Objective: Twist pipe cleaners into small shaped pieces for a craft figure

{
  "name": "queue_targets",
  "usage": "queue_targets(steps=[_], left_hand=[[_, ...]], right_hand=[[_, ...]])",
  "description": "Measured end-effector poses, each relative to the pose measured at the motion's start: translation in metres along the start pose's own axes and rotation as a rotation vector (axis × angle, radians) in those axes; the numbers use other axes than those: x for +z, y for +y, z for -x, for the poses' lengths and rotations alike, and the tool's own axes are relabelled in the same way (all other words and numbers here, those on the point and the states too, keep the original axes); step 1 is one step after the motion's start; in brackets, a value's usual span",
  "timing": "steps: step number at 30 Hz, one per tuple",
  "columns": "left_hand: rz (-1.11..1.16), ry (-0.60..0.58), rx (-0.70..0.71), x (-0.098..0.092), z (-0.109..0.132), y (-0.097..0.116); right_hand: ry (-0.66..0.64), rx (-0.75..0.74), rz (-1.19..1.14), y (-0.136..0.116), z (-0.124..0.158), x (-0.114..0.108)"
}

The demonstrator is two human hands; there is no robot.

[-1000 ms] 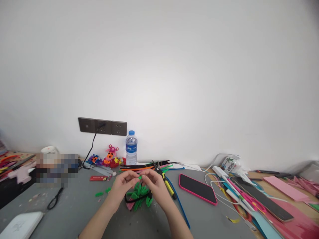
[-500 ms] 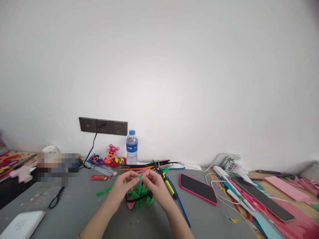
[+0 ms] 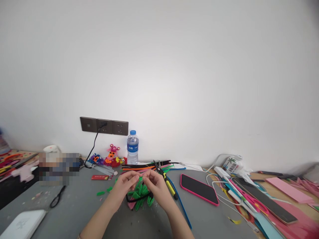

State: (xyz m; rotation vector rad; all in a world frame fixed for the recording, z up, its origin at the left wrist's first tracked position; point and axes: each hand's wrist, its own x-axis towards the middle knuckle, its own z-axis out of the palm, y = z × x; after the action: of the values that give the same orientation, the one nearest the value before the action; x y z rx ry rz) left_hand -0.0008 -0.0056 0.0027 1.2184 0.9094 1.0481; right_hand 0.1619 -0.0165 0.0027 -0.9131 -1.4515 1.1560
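Note:
My left hand (image 3: pixel 126 184) and my right hand (image 3: pixel 154 183) meet at their fingertips near the middle of the table. Between them both pinch a short piece of green pipe cleaner (image 3: pixel 141 178). Just below lies a heap of bent green pipe cleaner pieces (image 3: pixel 139 192), with a black strip (image 3: pixel 137 199) curving across it and a bit of pink at its lower left. Yellow-and-black pliers (image 3: pixel 167 182) lie to the right of my right hand, jaws apart. Beside them runs a long blue pipe cleaner (image 3: pixel 183 209).
Behind my hands lie several coloured pipe cleaners (image 3: pixel 139 167) and a water bottle (image 3: pixel 133 147). Small pipe cleaner figures (image 3: pixel 111 156) stand at the wall. A pink-edged phone (image 3: pixel 199 189) lies right. Scissors (image 3: pixel 258 205), cables and papers crowd the far right; a white box (image 3: pixel 25 224) sits front left.
The view has shifted very slightly. My hands keep the same pinch on the green piece, with a little more of it showing between the fingertips.

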Motion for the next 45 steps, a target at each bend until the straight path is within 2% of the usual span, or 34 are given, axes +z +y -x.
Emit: queue_targets(steps=[6, 14, 19, 28, 33, 41, 45], left_hand=[[-0.186, -0.002, 0.112, 0.0, 0.003, 0.007], [-0.22, -0.001, 0.275, -0.004, -0.004, -0.004], [-0.267, 0.049, 0.348, -0.002, -0.004, -0.004], [-0.29, 0.097, 0.366, -0.003, -0.005, -0.008], [-0.269, 0.057, 0.334, -0.003, -0.005, -0.01], [-0.172, 0.006, 0.281, 0.003, 0.001, -0.002], [-0.248, -0.034, 0.323, 0.003, -0.001, -0.004]], right_hand=[[-0.01, 0.01, -0.019, -0.004, 0.001, 0.001], [-0.009, 0.018, -0.069, -0.001, 0.0, 0.003], [-0.022, 0.039, -0.087, 0.001, -0.001, 0.003], [-0.032, 0.06, -0.1, 0.002, -0.002, 0.007], [-0.018, 0.054, -0.119, 0.004, -0.002, 0.011], [-0.034, 0.049, -0.136, 0.0, -0.001, 0.009], [-0.051, 0.076, -0.154, 0.001, -0.001, 0.005]])
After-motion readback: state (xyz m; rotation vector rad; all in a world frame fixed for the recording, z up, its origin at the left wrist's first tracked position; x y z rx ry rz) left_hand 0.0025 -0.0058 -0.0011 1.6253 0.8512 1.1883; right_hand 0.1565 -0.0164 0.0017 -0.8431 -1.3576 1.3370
